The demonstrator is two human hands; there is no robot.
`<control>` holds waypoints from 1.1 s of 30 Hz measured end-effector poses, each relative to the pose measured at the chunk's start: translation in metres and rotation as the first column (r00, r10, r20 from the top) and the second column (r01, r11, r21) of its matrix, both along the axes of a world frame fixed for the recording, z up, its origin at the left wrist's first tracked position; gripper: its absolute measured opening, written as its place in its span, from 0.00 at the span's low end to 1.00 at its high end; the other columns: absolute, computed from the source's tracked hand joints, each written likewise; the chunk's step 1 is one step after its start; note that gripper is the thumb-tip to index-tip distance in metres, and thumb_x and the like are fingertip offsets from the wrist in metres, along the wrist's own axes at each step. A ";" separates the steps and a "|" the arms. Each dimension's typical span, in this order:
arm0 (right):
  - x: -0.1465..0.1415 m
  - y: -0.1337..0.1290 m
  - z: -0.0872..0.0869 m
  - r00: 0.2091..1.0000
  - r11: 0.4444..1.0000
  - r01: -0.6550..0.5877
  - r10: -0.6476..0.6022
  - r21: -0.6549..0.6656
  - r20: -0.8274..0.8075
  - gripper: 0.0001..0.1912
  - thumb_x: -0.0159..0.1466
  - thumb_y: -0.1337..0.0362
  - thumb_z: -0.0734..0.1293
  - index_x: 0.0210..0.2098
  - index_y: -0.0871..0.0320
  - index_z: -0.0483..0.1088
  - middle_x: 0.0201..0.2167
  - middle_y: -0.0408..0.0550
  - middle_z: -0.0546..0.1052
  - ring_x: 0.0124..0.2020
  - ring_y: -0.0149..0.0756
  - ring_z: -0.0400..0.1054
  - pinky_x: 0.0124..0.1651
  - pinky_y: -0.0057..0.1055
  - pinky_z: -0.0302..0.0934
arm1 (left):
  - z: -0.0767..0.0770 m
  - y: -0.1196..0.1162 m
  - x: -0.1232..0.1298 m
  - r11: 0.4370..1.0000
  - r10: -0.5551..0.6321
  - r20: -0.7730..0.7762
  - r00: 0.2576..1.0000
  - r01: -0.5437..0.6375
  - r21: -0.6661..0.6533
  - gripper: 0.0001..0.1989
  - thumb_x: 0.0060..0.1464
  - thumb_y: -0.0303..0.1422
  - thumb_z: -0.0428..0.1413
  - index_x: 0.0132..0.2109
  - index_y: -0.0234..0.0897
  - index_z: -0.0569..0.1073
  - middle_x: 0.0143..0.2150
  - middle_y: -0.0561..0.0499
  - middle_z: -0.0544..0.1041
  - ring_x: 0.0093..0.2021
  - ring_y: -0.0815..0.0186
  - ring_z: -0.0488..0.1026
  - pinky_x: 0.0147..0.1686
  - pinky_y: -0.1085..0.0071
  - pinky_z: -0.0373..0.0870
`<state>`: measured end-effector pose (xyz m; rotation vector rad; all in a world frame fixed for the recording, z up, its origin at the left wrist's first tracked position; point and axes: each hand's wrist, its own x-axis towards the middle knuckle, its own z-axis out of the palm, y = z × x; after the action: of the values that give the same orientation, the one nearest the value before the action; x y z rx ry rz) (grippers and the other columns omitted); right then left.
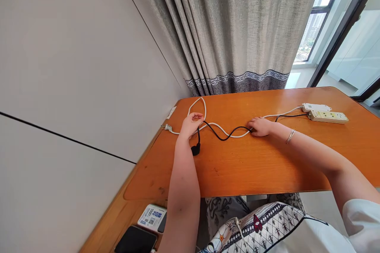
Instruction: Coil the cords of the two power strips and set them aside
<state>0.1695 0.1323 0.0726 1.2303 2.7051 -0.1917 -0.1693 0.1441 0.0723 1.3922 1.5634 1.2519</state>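
Cords point(227, 138), black and white, cross in waves.

The sleeve point(363, 219) is white and short. Thin metallic bangles point(290, 136) are worn on the right. The garment front point(277, 225) bears black lattice print and a dark red butterfly motif point(257, 224).

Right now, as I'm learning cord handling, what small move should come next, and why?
I'd probably lift the black cord clear of the white cord with the left hand: the cords cross between it and the right hand, and the black plug is loose.
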 end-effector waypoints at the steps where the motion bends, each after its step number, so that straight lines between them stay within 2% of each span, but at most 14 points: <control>1: -0.002 0.001 0.001 1.000 1.000 -0.004 0.004 -0.010 -0.005 0.16 0.61 0.64 0.67 0.48 0.62 0.73 0.51 0.61 0.76 0.53 0.49 0.71 0.55 0.40 0.62 | -0.001 0.001 -0.001 1.000 -0.011 -0.025 1.000 0.012 0.013 0.16 0.40 0.37 0.65 0.37 0.36 0.73 0.38 0.49 0.76 0.33 0.66 0.72 0.37 0.68 0.69; 4: -0.001 0.006 0.015 0.999 1.000 0.013 -0.015 -0.027 -0.048 0.12 0.64 0.67 0.63 0.46 0.62 0.72 0.44 0.59 0.78 0.44 0.44 0.74 0.46 0.35 0.64 | -0.004 0.002 -0.002 0.999 -0.040 -0.130 0.991 0.042 0.015 0.18 0.41 0.40 0.64 0.38 0.37 0.73 0.41 0.46 0.78 0.37 0.62 0.75 0.43 0.63 0.71; 6: 0.004 0.013 0.034 0.994 0.999 0.041 -0.042 -0.017 -0.104 0.10 0.67 0.66 0.60 0.44 0.61 0.70 0.40 0.56 0.78 0.39 0.41 0.73 0.41 0.32 0.63 | -0.004 0.001 0.002 0.996 -0.093 -0.186 0.978 0.093 -0.010 0.20 0.42 0.41 0.64 0.42 0.37 0.74 0.46 0.43 0.78 0.43 0.57 0.77 0.48 0.60 0.71; 8: 0.011 0.021 0.062 0.961 0.997 0.081 -0.080 -0.008 -0.263 0.10 0.70 0.64 0.56 0.42 0.59 0.67 0.36 0.52 0.76 0.35 0.36 0.70 0.37 0.30 0.62 | -0.003 -0.002 0.010 0.985 -0.170 -0.236 0.957 0.171 -0.017 0.25 0.41 0.41 0.66 0.47 0.37 0.73 0.53 0.41 0.77 0.54 0.53 0.74 0.55 0.58 0.68; 9: 0.013 0.025 0.077 0.884 0.993 0.111 -0.118 -0.042 -0.452 0.09 0.71 0.63 0.56 0.39 0.58 0.65 0.33 0.48 0.74 0.31 0.34 0.68 0.35 0.29 0.61 | -0.003 -0.003 0.016 0.977 -0.209 -0.264 0.942 0.213 -0.012 0.28 0.41 0.40 0.66 0.50 0.38 0.73 0.57 0.41 0.75 0.59 0.52 0.70 0.59 0.58 0.65; 10: 0.016 0.029 0.093 0.767 0.989 0.117 -0.146 -0.088 -0.625 0.08 0.70 0.61 0.57 0.37 0.57 0.63 0.29 0.44 0.70 0.28 0.31 0.65 0.32 0.28 0.60 | -0.004 -0.005 0.023 0.966 -0.248 -0.286 0.926 0.257 -0.005 0.31 0.41 0.40 0.67 0.53 0.40 0.72 0.60 0.42 0.73 0.62 0.51 0.68 0.61 0.58 0.63; 13: 0.014 0.034 0.140 0.405 0.983 0.025 -0.175 -0.181 -0.897 0.11 0.68 0.59 0.62 0.32 0.55 0.59 0.21 0.36 0.59 0.21 0.27 0.54 0.25 0.25 0.53 | -0.007 -0.006 0.047 0.930 -0.359 -0.242 0.902 0.368 -0.008 0.31 0.46 0.41 0.63 0.57 0.40 0.69 0.54 0.43 0.77 0.58 0.54 0.72 0.57 0.58 0.65; 15: 0.007 0.031 0.167 0.215 0.978 -0.047 -0.188 -0.202 -0.958 0.13 0.66 0.57 0.66 0.32 0.55 0.59 0.20 0.35 0.55 0.20 0.25 0.50 0.23 0.23 0.51 | -0.010 -0.005 0.062 0.914 -0.399 -0.137 0.907 0.405 0.018 0.24 0.52 0.42 0.58 0.55 0.38 0.70 0.42 0.46 0.80 0.49 0.57 0.77 0.53 0.59 0.68; 17: -0.005 0.025 0.193 0.069 0.974 -0.066 -0.211 -0.215 -0.975 0.14 0.65 0.58 0.68 0.32 0.55 0.58 0.20 0.34 0.53 0.19 0.24 0.47 0.21 0.22 0.48 | -0.011 -0.004 0.076 0.897 -0.436 -0.021 0.900 0.436 0.078 0.20 0.55 0.44 0.55 0.50 0.37 0.71 0.32 0.50 0.78 0.41 0.59 0.79 0.51 0.60 0.69; 21: -0.032 0.016 0.236 -0.129 0.964 -0.105 -0.255 -0.243 -0.958 0.13 0.66 0.62 0.67 0.30 0.55 0.58 0.21 0.35 0.50 0.17 0.21 0.44 0.19 0.20 0.45 | -0.010 -0.010 0.100 0.871 -0.479 0.184 0.858 0.438 0.224 0.20 0.54 0.48 0.57 0.43 0.36 0.73 0.24 0.55 0.71 0.33 0.63 0.78 0.48 0.61 0.70; 24: -0.050 0.021 0.255 -0.227 0.960 -0.151 -0.264 -0.234 -0.937 0.12 0.69 0.62 0.64 0.31 0.55 0.58 0.23 0.35 0.51 0.16 0.17 0.46 0.20 0.17 0.45 | -0.010 -0.018 0.119 0.870 -0.477 0.243 0.845 0.413 0.270 0.21 0.50 0.51 0.62 0.38 0.37 0.74 0.23 0.55 0.70 0.34 0.62 0.76 0.43 0.64 0.70; 28: -0.063 0.046 0.260 -0.270 0.957 -0.161 -0.279 -0.242 -0.922 0.14 0.72 0.54 0.55 0.36 0.56 0.60 0.26 0.35 0.54 0.18 0.12 0.56 0.26 0.15 0.48 | -0.013 -0.024 0.139 0.884 -0.446 0.316 0.838 0.356 0.303 0.23 0.50 0.55 0.60 0.34 0.37 0.74 0.21 0.56 0.66 0.29 0.66 0.72 0.37 0.66 0.68; 30: -0.065 0.057 0.257 -0.265 0.954 -0.166 -0.287 -0.250 -0.920 0.14 0.70 0.50 0.59 0.37 0.55 0.60 0.26 0.36 0.55 0.19 0.15 0.59 0.24 0.15 0.50 | -0.014 -0.026 0.144 0.893 -0.430 0.375 0.821 0.325 0.312 0.25 0.49 0.57 0.59 0.35 0.38 0.73 0.22 0.57 0.65 0.25 0.69 0.68 0.35 0.66 0.68; 33: -0.068 0.065 0.255 -0.265 0.951 -0.182 -0.293 -0.251 -0.919 0.15 0.67 0.51 0.65 0.37 0.54 0.59 0.24 0.36 0.55 0.20 0.20 0.60 0.21 0.16 0.52 | -0.012 -0.028 0.147 0.896 -0.434 0.476 0.765 0.312 0.315 0.28 0.48 0.61 0.58 0.39 0.39 0.73 0.30 0.53 0.73 0.21 0.74 0.61 0.27 0.69 0.64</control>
<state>0.1019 0.1970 0.3279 1.2494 3.2014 -2.8411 -0.0227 0.1158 0.0602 1.2518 0.7315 1.4243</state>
